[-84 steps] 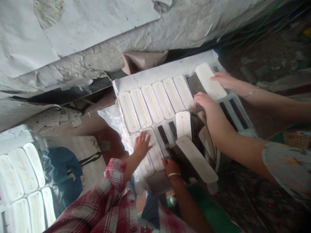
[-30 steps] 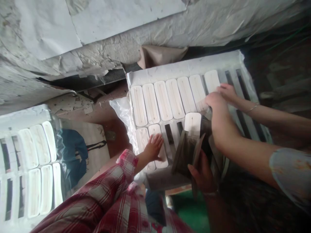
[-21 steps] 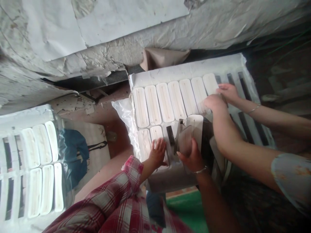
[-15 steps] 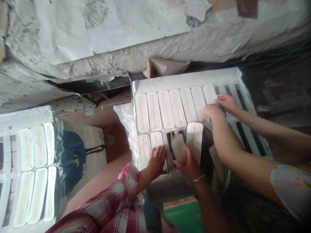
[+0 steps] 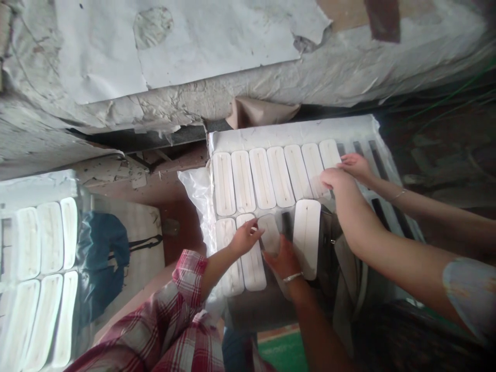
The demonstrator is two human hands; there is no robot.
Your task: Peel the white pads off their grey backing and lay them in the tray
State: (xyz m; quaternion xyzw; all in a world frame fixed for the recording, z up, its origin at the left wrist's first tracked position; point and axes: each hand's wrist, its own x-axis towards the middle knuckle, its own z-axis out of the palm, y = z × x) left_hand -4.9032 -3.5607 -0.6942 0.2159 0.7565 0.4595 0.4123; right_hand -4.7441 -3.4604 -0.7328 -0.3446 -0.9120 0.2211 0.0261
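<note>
My right hand [image 5: 281, 256], with a bracelet at the wrist, grips a pale rounded rectangular panel [image 5: 270, 228] over a dark slot in the work surface. At that panel's upper left edge, the fingers of my left hand [image 5: 247, 237] are pinched together. My left forearm passes over a white panel [image 5: 253, 271] with a line along its middle, the second in the lower row. Right of my hands lies another long white panel [image 5: 307, 237]. The lower part of the gripped panel is hidden by my right hand.
A co-worker's two hands [image 5: 335, 178] work at the upper row's right end panel [image 5: 330, 155]. Dark slots line the plastic-covered table [image 5: 287, 129] there. Several panels lie on another table [image 5: 39, 178] at left, beside blue cloth [image 5: 103, 258]. A paper-covered ledge [image 5: 217, 46] runs behind.
My left hand has lifted off the second lower panel and moved up to the edge of the pale panel. My right hand has shifted left with that panel, over the slot.
</note>
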